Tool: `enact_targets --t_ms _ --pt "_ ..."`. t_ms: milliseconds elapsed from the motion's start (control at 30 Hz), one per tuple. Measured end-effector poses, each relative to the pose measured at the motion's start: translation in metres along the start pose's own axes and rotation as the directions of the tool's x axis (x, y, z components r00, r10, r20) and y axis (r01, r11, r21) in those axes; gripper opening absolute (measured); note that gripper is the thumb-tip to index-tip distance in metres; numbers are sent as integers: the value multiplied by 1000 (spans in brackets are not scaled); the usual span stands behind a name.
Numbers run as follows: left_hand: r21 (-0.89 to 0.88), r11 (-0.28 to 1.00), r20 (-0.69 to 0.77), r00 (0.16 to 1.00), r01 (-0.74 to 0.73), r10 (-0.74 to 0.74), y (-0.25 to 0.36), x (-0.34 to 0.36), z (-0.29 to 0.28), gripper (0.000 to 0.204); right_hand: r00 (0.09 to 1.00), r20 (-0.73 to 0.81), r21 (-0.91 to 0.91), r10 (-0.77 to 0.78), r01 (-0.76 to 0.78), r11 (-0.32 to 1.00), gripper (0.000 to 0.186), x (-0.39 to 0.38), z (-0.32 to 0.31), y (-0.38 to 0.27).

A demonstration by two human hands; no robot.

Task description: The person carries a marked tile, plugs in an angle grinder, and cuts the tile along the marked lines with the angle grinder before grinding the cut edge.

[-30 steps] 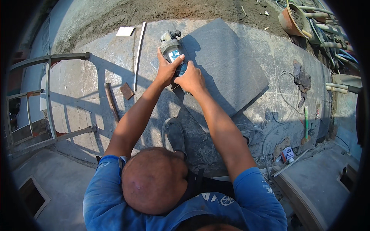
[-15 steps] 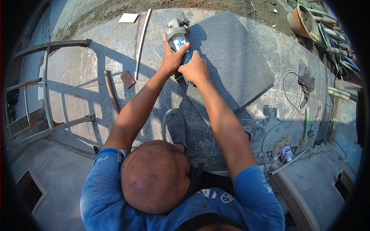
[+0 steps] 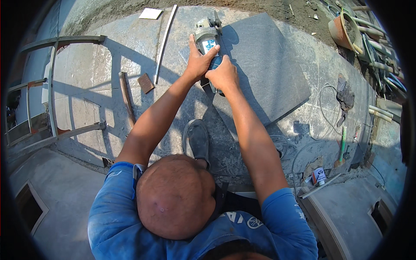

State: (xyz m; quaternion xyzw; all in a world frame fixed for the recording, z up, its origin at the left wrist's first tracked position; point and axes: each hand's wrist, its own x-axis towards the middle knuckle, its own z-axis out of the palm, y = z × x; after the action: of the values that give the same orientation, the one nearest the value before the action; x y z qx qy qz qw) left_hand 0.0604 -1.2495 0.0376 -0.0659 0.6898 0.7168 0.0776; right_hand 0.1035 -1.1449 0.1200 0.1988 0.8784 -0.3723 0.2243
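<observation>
The left hand (image 3: 198,63) and right hand (image 3: 224,76) grip an angle grinder (image 3: 208,43) along the left edge of a grey slab (image 3: 273,71); a bucket (image 3: 337,33) tilts at far right.

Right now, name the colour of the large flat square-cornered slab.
Dark grey: the large flat slab shows best in the head view.

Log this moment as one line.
left hand: holding angle grinder | right hand: holding grinder, nearer its rear | dark slab: right of grinder | white strip: left of grinder
</observation>
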Motion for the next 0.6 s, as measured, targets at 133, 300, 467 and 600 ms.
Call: enact_targets --t_ms 133,300,467,600 --pt "-17 1000 11 1000 0 0 3 -1 3 112 1000 -18 -18 10 -10 1000 60 0 0 1" --pt "-43 999 9 1000 17 -17 3 -2 1 112 1000 -15 -8 9 -9 1000 60 -1 2 1" --pt "-26 1000 9 1000 -1 2 -1 1 0 112 999 -32 -11 -3 3 1000 60 -1 3 1" --pt "-55 998 4 1000 21 -20 -5 2 0 111 1000 -6 6 5 -5 1000 60 -1 1 0"
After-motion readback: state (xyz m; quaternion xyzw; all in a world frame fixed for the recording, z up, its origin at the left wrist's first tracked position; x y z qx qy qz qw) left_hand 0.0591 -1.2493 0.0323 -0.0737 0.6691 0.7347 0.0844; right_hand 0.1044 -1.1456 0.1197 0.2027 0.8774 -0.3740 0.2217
